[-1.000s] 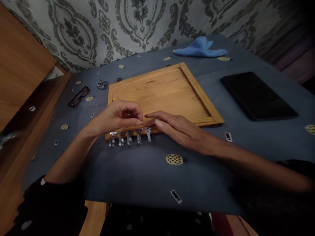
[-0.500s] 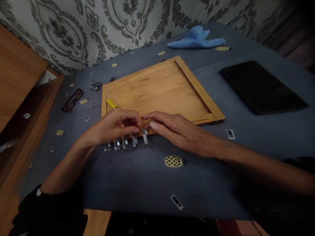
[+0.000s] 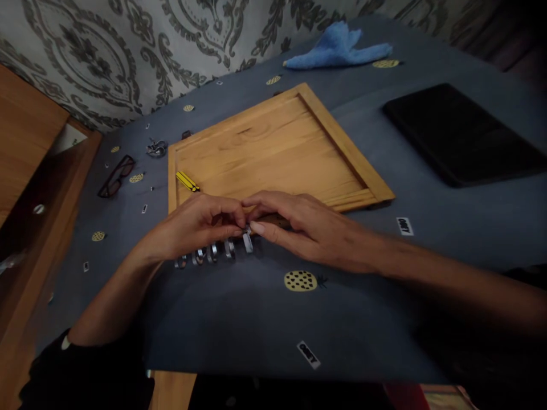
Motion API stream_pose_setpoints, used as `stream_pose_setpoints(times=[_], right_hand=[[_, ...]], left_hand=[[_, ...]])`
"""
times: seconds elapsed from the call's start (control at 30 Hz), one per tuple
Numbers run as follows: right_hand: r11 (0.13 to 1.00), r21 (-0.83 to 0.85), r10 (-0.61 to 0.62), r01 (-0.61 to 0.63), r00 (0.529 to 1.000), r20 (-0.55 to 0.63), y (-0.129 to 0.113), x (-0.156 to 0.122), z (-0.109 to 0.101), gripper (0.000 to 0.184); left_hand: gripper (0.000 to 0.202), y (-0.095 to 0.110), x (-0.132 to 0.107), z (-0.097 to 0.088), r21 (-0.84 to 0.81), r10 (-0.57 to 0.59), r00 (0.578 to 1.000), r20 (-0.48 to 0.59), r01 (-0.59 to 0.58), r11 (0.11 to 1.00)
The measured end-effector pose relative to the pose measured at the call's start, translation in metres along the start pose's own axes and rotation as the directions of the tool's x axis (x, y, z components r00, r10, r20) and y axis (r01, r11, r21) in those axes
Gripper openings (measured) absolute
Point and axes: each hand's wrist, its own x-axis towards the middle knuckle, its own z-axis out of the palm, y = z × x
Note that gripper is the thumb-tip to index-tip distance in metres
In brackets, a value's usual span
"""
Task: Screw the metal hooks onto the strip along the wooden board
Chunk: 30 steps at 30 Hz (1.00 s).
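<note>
Wooden board [image 3: 265, 154]: A framed panel lies flat on a table spread with a blue-grey cloth [image 3: 239, 324], set at a slant in front of the person, its near edge partly hidden by the two hands.
Metal clips [image 3: 248, 241]: Five silvery pieces line the board's near edge, spaced side by side, their curved ends out over the cloth; the rightmost sits between the hands.
Left hand [image 3: 199, 225]: Thumb and forefinger come nearly together just above the rightmost clip; whether they grip it cannot be told.
Right hand [image 3: 294, 225]: Thumb tip rests against or right beside the same clip, forefinger curved toward the left hand's fingertips, the space between narrow; any hold is hidden.
Yellow-and-black tool [image 3: 187, 181]: It rests on the board's left side, beyond the left hand.
Dark glasses [image 3: 114, 187]: They lie left of the board, near a small heap of metal pieces [image 3: 156, 148].
Black tablet [image 3: 461, 136]: It lies flat to the right, apart from the board.
Blue towel [image 3: 337, 50]: It sits crumpled at the table's far side, beneath a patterned backdrop [image 3: 89, 57].
</note>
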Motion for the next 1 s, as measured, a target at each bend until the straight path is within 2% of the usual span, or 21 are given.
stream_pose_setpoints(times=[0.2, 0.47, 1.0], right_hand=[[1.0, 0.0, 0.003, -0.003, 1.0, -0.001, -0.0007, 0.0002, -0.0005, 0.025], [0.999, 0.032, -0.009, 0.009, 1.0, 0.003, -0.0004, 0.0011, -0.0004, 0.022], [1.0, -0.012, 0.026, -0.025, 0.999, 0.027, -0.0041, 0.0025, -0.0026, 0.021]], left_hand=[[0.007, 0.0034, 0.0007, 0.0002, 0.034, -0.032, 0.999, 0.018, 0.032, 0.999], [0.008, 0.0009, 0.0006, 0.0018, 0.025, 0.029, 1.0, 0.012, -0.029, 0.999], [0.008, -0.0007, 0.0011, 0.0009, 0.013, 0.024, 1.0, 0.013, -0.024, 1.0]])
